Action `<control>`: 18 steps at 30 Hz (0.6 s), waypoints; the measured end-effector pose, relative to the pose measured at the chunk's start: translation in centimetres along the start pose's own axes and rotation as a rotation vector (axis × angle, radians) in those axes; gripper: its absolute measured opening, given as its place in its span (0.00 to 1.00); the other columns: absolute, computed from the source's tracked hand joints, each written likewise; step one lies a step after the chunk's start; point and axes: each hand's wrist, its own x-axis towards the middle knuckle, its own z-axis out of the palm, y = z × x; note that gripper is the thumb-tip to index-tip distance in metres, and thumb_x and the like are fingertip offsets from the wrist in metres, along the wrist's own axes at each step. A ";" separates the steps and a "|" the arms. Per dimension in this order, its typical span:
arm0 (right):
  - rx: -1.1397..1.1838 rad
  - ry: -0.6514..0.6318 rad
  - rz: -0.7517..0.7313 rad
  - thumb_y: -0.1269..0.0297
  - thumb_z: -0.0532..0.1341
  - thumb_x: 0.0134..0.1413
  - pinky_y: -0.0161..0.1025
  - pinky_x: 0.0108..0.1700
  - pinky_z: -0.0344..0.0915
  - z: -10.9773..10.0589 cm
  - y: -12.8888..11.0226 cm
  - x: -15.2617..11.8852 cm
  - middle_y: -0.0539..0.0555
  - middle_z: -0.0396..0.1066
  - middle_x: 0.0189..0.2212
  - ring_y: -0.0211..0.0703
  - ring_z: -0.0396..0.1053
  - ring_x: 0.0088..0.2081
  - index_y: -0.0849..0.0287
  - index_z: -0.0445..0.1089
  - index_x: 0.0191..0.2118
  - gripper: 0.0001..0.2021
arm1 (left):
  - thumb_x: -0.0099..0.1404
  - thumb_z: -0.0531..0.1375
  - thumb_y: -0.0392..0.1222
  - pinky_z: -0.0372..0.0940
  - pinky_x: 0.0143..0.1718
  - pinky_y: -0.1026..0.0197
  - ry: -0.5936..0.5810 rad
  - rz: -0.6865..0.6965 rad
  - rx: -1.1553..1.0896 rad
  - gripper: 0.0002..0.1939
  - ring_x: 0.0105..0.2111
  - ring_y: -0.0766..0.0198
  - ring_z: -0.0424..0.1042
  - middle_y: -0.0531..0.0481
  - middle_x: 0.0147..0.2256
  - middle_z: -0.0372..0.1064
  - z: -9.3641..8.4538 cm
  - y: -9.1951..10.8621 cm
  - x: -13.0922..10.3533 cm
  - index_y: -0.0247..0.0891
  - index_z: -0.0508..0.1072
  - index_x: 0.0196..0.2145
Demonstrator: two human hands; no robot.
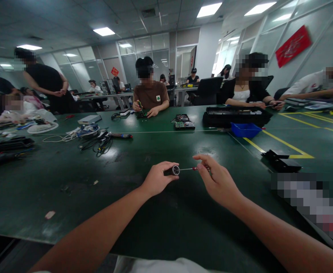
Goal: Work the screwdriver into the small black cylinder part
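Note:
Between the thumb and fingers of my left hand (160,177) is a small dark cylindrical part (176,170) with a pale ring at its round end. That end faces right and towards me; the rest is partly covered by my fingers. My right hand (216,178) grips a screwdriver (195,168) by its red handle, with the index finger raised off it. The thin metal shaft runs left, its tip at the round end of the part. Whether the tip sits in a screw is too small to tell. Both hands are above the green table (143,220).
Ahead lie an opened device with a circuit board (184,123), a long black housing (236,115) and a blue tray (245,130). Cables (98,142) lie to the left, a black bracket (283,162) to the right. Across the table a person (151,93) works with a tool; others sit nearby.

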 end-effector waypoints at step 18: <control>0.062 -0.040 0.138 0.54 0.49 0.68 0.40 0.28 0.61 0.1 0.3 0.3 0.51 0.72 0.27 0.44 0.69 0.26 0.55 0.69 0.49 0.16 | 0.57 0.70 0.34 0.62 0.57 0.52 -0.029 -0.017 0.048 0.21 0.51 0.55 0.72 0.47 0.49 0.76 0.2 -0.1 -0.1 0.42 0.79 0.49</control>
